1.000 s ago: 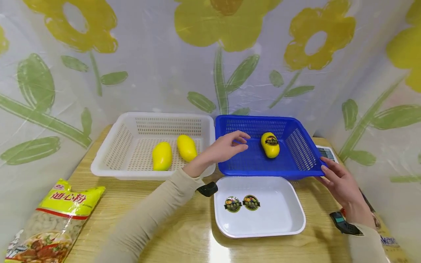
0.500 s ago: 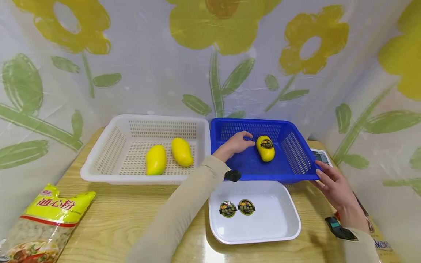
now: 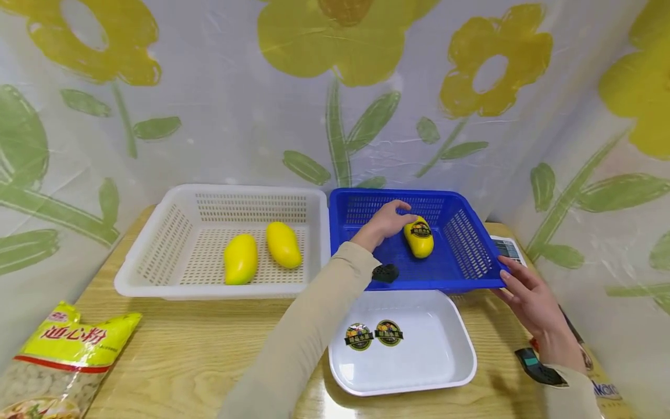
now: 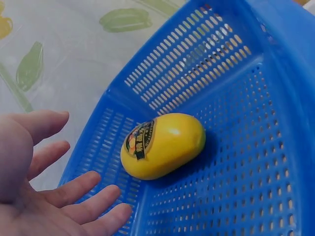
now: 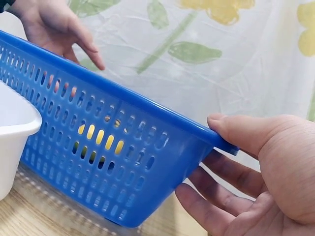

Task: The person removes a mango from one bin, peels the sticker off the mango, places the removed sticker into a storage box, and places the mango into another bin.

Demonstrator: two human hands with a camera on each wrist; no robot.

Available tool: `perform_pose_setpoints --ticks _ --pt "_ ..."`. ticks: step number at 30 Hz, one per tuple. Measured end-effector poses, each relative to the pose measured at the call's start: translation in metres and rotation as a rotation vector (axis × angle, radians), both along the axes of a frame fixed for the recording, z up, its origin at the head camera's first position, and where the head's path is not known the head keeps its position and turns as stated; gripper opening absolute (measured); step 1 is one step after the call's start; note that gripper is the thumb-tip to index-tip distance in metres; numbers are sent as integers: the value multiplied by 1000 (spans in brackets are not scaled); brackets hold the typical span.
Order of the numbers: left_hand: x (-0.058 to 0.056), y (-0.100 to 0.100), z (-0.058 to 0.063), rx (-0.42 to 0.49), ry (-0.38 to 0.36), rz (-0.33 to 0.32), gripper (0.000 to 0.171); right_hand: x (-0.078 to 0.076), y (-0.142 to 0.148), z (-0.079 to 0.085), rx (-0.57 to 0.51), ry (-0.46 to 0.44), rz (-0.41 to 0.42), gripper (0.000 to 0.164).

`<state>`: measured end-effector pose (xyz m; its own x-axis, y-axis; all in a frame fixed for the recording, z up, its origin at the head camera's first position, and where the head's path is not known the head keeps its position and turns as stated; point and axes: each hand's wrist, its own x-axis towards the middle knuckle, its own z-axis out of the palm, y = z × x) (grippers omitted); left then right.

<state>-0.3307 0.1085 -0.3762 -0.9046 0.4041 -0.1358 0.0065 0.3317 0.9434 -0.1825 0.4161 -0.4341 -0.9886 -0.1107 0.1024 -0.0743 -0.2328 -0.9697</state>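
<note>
A yellow mango (image 3: 419, 240) with a dark round label lies in the blue basket (image 3: 460, 279). My left hand (image 3: 388, 222) is over that basket, beside the mango, its fingers spread and holding nothing. In the left wrist view a gap shows between the fingertips and the mango (image 4: 165, 146). My right hand (image 3: 535, 294) grips the basket's near right corner, thumb on the rim and fingers underneath, as the right wrist view shows at the blue rim (image 5: 162, 114). Two more mangoes, without visible labels, lie in the white basket (image 3: 220, 291); one is the left mango (image 3: 241, 259).
In front of the blue basket stands a white tray (image 3: 419, 372) with two round labels, one being the right label (image 3: 389, 333). A yellow food bag (image 3: 68, 355) lies at the left. A flowered curtain (image 3: 235, 134) hangs close behind the baskets.
My left hand has moved right, from the blue basket's left side to right beside the labelled mango. The right hand keeps its grip on the corner. The head view has shifted slightly.
</note>
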Motion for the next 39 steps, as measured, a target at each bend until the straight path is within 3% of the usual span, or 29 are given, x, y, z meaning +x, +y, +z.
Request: perform_pose_setpoints --ticks 8,15,19,24,27,31,35,39 --pt "-2 4 -8 -20 4 2 45 1 0 1 -8 10 -4 39" --pt "-13 16 -18 35 -72 -15 49 -3 -1 0 19 13 -16 39" --pt "-19 24 -25 24 -119 2 46 -3 0 -2 27 6 -11 40" --pt "-20 39 -29 32 -150 -7 46 0 3 -1 51 -17 -27 40" --pt "-16 44 -30 29 -139 -46 46 2 2 0 63 -34 -31 40" --pt "-13 51 -32 -50 -103 -85 45 1 0 2 94 -50 -37 41" --pt "-14 57 -35 -94 -85 -71 46 1 0 3 110 -55 -40 40" --pt "-13 58 -34 -78 -94 -13 43 1 2 3 101 -56 -42 39"
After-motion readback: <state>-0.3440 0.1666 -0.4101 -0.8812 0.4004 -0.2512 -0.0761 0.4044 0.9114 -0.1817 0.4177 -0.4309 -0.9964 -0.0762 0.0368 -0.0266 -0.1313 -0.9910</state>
